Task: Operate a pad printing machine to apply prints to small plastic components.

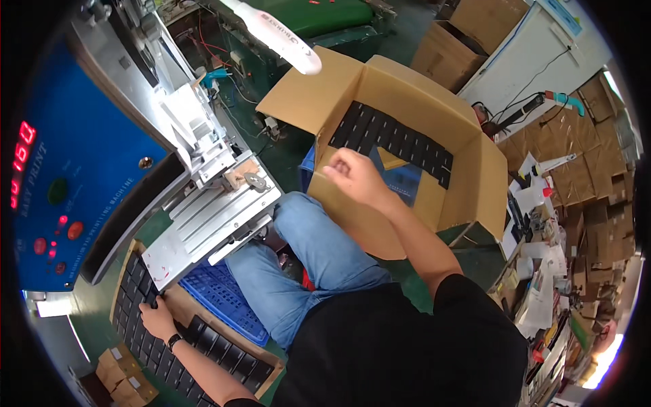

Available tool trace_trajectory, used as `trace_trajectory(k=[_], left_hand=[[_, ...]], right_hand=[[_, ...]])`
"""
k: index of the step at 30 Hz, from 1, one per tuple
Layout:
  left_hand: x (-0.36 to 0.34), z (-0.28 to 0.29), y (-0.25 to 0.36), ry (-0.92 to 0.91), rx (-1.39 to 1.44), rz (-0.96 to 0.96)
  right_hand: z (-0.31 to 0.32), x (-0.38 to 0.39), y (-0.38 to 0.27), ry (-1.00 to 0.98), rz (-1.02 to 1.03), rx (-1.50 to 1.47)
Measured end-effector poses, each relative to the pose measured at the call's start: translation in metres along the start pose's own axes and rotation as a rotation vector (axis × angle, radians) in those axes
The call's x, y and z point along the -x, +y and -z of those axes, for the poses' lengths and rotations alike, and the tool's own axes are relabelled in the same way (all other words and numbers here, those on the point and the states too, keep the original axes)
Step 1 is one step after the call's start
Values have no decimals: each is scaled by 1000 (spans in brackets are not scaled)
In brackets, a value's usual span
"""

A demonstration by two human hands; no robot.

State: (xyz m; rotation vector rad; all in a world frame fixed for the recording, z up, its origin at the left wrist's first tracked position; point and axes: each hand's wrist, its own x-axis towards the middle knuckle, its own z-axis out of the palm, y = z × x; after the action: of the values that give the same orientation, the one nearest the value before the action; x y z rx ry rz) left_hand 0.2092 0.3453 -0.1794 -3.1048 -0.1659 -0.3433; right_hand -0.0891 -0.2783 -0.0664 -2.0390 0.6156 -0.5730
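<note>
My left hand (159, 320), with a dark band at the wrist, is at a shallow cardboard tray (182, 305) of black rectangular pieces on the left. Its thumb and fingers close on one black piece (159, 300) near the tray's far end. My right hand (358, 179) hovers above the near side of an open cardboard carton (468, 132), its fingers curled in with nothing visible in them. Inside the carton, rows of black pieces (386, 136) lie next to a blue printed sheet (400, 180) and a loose piece of cardboard.
A blue printing machine (88, 176) with lit red digits stands at the left. Its metal worktable (217, 203) juts over my knees. Below it is a blue plastic crate (224, 298). A white rod-shaped device (278, 34) hangs overhead. Cluttered shelving (542, 271) lines the right.
</note>
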Motion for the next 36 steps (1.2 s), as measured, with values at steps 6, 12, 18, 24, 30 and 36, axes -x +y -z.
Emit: trace_trajectory(k=[6,12,18,24,30,36], left_hand=[[36,69,49,42,310,-15],[98,163,111,107,1007,40],[108,202,245,-176,1296,-320],[95,194,353,-333,1244,-537],[93,193,394,-531,1299,-485],[92,199,393,-517,1264,-570]], right_hand=[[-40,-28,-52,-61,287,-309],[-81,-76,-91,-156,545,-258],[-93,-94,-120,-455,446,-259],[-62,-42,-102,-43,666,-345],[-12,27,22,252,80,-391],[14,38,94,117,-305,321]])
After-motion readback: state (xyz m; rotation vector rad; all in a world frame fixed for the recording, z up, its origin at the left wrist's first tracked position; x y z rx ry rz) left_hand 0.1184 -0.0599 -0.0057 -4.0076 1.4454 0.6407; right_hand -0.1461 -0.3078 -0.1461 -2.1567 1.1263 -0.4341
